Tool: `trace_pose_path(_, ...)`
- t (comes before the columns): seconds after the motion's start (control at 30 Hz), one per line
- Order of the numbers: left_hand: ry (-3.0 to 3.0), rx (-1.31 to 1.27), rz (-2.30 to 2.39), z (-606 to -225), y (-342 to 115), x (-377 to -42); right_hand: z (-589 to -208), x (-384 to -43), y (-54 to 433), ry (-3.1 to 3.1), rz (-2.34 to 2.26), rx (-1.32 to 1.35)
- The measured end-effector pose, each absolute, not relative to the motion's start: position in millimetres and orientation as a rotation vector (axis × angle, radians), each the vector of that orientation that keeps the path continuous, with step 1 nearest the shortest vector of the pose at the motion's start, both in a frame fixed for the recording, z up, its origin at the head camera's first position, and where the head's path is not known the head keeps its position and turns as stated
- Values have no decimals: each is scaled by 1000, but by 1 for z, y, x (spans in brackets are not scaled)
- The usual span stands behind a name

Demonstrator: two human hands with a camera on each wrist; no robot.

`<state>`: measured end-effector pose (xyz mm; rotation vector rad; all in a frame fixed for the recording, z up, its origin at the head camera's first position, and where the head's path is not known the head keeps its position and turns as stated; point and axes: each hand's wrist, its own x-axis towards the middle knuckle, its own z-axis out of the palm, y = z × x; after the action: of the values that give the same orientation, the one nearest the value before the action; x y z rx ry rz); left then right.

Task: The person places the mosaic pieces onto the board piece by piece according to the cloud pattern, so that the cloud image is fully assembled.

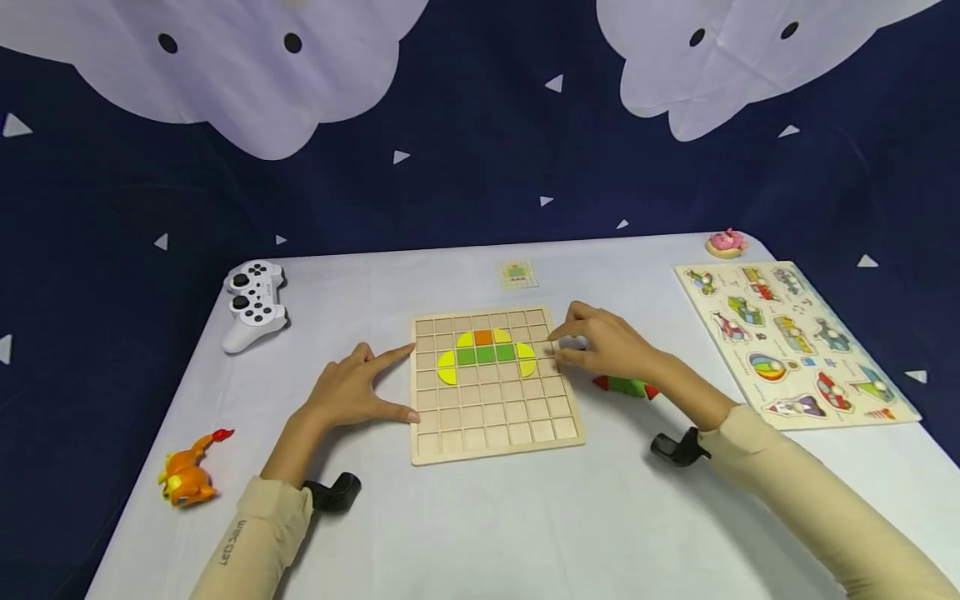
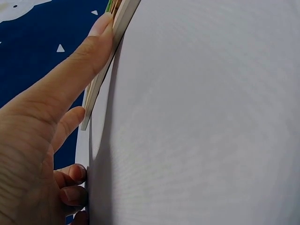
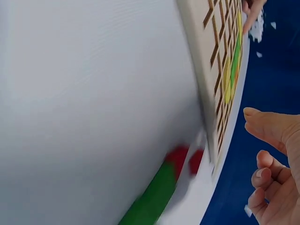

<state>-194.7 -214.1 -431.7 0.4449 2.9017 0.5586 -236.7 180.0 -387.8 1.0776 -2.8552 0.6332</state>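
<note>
A square wooden grid board lies in the middle of the table in the head view. Yellow rounded pieces, green squares and one orange square sit in its upper cells. My left hand touches the board's left edge, thumb and index finger spread wide apart. At the right edge is my right hand, its thumb and index fingertips apart over the rim with no piece visible between them. Below that hand, red and green pieces lie on the table, partly covered by the wrist.
A small pattern card lies behind the board. To the right are a picture puzzle board and a pink figurine. On the left are a white game controller and an orange toy figure. A dark cloth hangs behind the table.
</note>
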Motion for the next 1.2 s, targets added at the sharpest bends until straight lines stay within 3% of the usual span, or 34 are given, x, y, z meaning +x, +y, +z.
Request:
trace_pose_path(0.57, 2899, 432, 566, -429, -218, -194, -394, -217, 265, -2984, 405, 842)
trace_pose_path(1.2, 2894, 446, 568, -429, -214, -195, -396, -225, 263, -2970, 506, 771)
